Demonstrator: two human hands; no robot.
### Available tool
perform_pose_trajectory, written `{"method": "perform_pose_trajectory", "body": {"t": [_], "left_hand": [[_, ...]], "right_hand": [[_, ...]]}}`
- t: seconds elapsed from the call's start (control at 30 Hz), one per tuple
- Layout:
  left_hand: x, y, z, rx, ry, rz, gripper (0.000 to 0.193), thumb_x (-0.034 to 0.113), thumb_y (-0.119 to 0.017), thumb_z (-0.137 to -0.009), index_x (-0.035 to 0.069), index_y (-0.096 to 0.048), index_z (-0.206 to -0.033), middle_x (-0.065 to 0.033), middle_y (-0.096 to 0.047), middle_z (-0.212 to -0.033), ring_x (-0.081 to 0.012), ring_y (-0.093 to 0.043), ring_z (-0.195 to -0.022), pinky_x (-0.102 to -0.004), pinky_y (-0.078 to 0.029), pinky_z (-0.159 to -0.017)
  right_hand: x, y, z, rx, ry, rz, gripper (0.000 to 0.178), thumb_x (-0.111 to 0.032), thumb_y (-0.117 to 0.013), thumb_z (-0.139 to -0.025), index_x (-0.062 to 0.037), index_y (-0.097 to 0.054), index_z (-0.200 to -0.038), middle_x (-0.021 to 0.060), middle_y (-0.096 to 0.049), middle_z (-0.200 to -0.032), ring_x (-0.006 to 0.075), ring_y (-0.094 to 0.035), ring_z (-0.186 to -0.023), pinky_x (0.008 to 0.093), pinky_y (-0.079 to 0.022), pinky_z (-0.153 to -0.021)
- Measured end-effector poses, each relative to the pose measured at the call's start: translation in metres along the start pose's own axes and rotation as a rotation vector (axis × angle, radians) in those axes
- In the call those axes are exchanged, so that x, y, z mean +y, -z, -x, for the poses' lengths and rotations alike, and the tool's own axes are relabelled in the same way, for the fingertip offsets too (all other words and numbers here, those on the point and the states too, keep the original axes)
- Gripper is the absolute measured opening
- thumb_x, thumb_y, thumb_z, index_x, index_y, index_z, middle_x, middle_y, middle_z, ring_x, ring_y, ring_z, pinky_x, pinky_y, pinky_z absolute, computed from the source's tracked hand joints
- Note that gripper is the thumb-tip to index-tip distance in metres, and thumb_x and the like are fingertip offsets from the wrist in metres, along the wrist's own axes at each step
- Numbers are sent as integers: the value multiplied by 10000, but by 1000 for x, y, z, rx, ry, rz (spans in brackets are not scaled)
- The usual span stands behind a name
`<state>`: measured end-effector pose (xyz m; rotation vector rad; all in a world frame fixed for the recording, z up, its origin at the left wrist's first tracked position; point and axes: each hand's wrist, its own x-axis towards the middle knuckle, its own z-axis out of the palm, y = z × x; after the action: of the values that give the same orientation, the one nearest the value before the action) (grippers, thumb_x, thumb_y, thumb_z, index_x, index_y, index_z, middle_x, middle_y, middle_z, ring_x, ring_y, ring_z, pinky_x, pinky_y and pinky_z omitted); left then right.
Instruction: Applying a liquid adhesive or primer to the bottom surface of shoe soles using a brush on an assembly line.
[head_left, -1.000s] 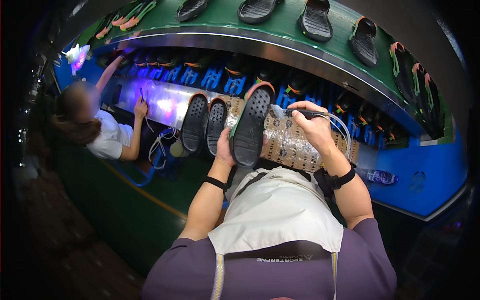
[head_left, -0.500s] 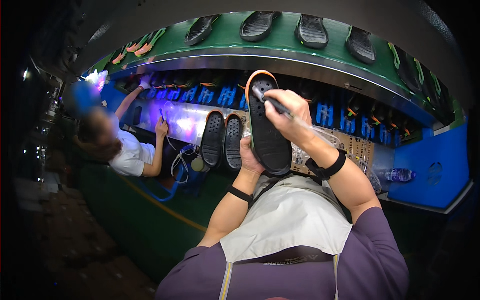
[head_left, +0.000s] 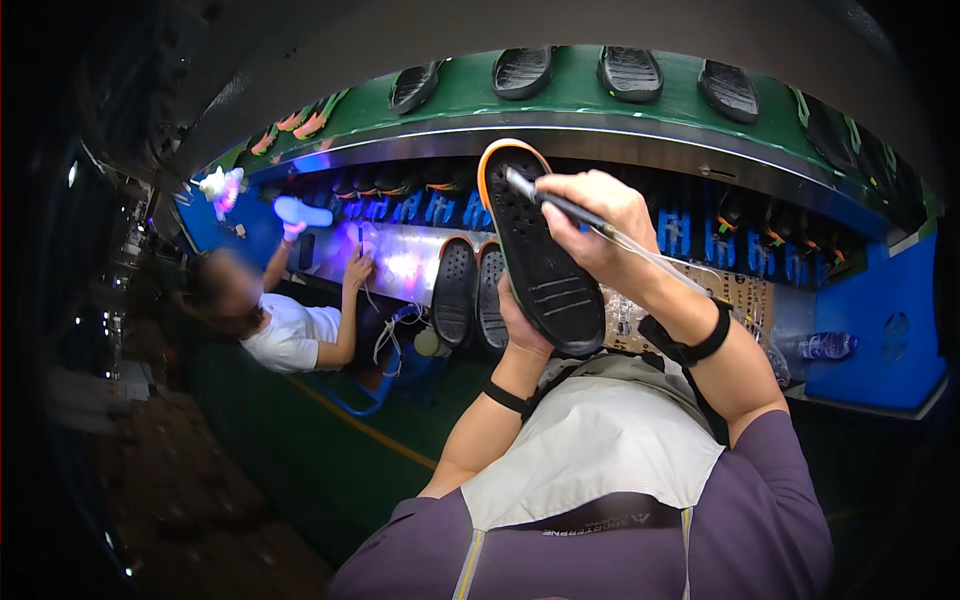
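Note:
A black shoe bottom [head_left: 560, 285] with an orange toe rim is tilted in front of me, its perforated toe end pointing away. My left hand [head_left: 522, 322] grips it from below at the left of its heel end; most of those fingers are hidden behind it. Closed around a dark-handled brush [head_left: 575, 210] is my right hand [head_left: 612, 225]. A clear tube trails back from the brush along my forearm. The brush's pale tip is over the holes near the toe. Two similar black shoe bottoms, a left one [head_left: 455, 295] and a partly covered one [head_left: 490, 300], lie just left.
Beyond the bench, a green conveyor [head_left: 580, 90] carries several black soles. Blue racks [head_left: 675, 235] with shoes line the shelf beneath it. Patterned cardboard [head_left: 745, 295] and a plastic bottle [head_left: 828, 346] lie right. At left, a co-worker [head_left: 295, 325] holds a light-coloured sole [head_left: 303, 212].
The whole view has shifted, moving the scene rightward. My brush tip is slightly nearer the toe, and the shoe bottom leans more. The co-worker's gloved hand now holds up a light-coloured sole.

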<state>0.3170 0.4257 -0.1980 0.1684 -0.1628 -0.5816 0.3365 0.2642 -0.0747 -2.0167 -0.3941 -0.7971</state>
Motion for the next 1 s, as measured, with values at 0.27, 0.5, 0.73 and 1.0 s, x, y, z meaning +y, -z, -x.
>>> {"method": "perform_pose_trajectory", "body": {"t": [0.27,0.5,0.73,1.0], "left_hand": [[3,5,7,24,-4,-60,776,670,-429,-1010,145,-491,-1577,-134,-589,-1524,-321,-590,-1377,-510,-493,-1155],[7,11,5,80,-82,-33,736,631,-438,-1033,122,-505,-1561,-128,-601,-1507,-312,-580,-1384,-475,-488,-1165],[17,7,-3,30,-144,-73,703,618,-427,-1058,109,-532,-1533,-141,-597,-1507,-294,-585,-1377,-460,-480,-1174],[35,20,-11,-10,-118,37,768,676,-397,-1034,124,-502,-1557,-160,-559,-1544,-335,-577,-1384,-490,-464,-1186]], "right_hand": [[17,-16,0,-253,240,-240,299,-111,-843,-825,-116,-778,-1118,69,-713,-883,306,-669,-842,418,-540,-771],[10,-19,-4,-241,346,1,252,-102,-797,-832,-102,-762,-1082,77,-717,-865,291,-676,-837,402,-504,-779],[7,-17,-2,-134,257,17,284,-128,-799,-824,-107,-776,-1106,57,-697,-832,276,-664,-837,408,-469,-781],[2,-15,5,-239,273,38,248,-172,-811,-840,-128,-767,-1080,49,-717,-866,268,-632,-844,408,-439,-772]]}}
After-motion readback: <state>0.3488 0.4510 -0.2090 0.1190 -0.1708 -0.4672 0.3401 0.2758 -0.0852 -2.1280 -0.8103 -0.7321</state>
